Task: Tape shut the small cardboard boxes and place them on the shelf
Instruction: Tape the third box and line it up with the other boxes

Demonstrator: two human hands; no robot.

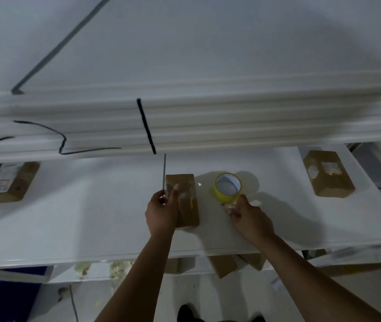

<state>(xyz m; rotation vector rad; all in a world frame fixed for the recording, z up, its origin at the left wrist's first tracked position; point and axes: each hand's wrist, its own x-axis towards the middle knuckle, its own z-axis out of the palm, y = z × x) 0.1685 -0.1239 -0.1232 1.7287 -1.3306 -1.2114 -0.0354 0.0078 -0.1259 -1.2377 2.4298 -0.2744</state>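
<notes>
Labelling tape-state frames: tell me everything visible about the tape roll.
The tape roll has a yellow ring and clear-looking tape. It lies flat, hole up, on the white shelf board, right of the middle cardboard box and apart from it. The right hand touches its near side, seemingly pinching a clear loose end.

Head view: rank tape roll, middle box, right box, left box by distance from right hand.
1. Tape roll, just ahead of the right hand.
2. Middle box, to the left.
3. Right box, far right.
4. Left box, far left.
</notes>
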